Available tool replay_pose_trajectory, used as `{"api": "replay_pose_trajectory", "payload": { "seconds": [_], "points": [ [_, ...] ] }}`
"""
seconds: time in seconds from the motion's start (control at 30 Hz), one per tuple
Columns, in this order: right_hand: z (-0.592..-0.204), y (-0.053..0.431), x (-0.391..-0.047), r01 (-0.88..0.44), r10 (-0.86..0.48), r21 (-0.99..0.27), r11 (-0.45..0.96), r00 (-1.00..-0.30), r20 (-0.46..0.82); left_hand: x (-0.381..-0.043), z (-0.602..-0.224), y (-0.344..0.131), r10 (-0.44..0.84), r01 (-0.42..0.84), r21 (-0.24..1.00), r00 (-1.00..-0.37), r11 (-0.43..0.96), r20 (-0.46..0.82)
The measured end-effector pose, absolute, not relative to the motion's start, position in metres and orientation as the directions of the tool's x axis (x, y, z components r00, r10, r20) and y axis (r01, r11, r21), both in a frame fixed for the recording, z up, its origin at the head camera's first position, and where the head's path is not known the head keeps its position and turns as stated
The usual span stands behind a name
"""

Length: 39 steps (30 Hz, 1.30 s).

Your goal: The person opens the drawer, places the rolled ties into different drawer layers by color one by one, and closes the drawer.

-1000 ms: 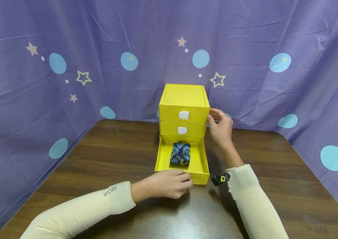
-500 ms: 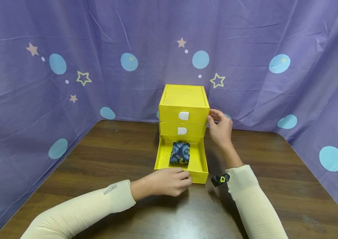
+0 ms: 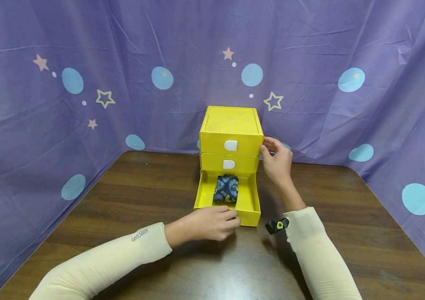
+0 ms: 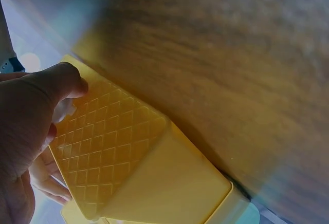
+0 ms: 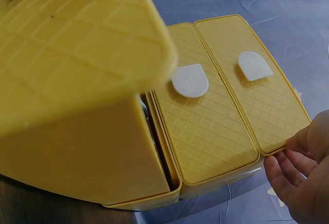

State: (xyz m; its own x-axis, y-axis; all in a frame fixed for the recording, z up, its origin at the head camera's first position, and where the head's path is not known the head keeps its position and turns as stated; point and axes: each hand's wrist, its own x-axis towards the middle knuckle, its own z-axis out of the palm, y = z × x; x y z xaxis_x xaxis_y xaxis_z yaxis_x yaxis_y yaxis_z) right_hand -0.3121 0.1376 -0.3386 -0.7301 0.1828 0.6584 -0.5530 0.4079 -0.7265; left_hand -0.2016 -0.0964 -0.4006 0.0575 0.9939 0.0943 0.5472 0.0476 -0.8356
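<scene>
A yellow drawer unit (image 3: 232, 121) stands on the table, its lowest drawer (image 3: 249, 217) pulled out. Inside that drawer lies a folded dark blue patterned cloth (image 3: 226, 189). My left hand (image 3: 212, 223) is at the drawer's front. In the left wrist view its thumb and fingers pinch the pale handle (image 4: 64, 110), mostly hidden by the hand. My right hand (image 3: 277, 162) grips the unit's upper right edge, thumb at the front corner and fingers along the side. The two upper drawers are closed and carry white handles (image 5: 190, 80).
The brown wooden table (image 3: 152, 187) extends to both sides of the unit. A purple curtain (image 3: 197, 46) with stars and dots hangs behind and at the sides. A black strap device (image 3: 277, 225) sits at my right wrist.
The lowest drawer has slid slightly inward toward the unit, with my left hand moving along with it and the cloth inside. My right hand has stayed on the unit's edge.
</scene>
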Motion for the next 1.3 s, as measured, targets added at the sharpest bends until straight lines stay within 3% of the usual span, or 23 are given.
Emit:
{"api": "replay_pose_trajectory", "payload": {
  "seconds": [0.73,1.3],
  "points": [
    [-0.337,0.137,-0.311,-0.551,0.182,-0.747,0.372,-0.746,0.641,-0.208,-0.395,-0.093,0.998,0.547,-0.835,-0.031,0.063,0.055],
    [-0.338,0.138,-0.311,-0.541,0.179,-0.745,0.391,-0.749,0.638,-0.223,-0.394,-0.094,0.997,0.549,-0.832,-0.044,0.078,0.064]
  ]
}}
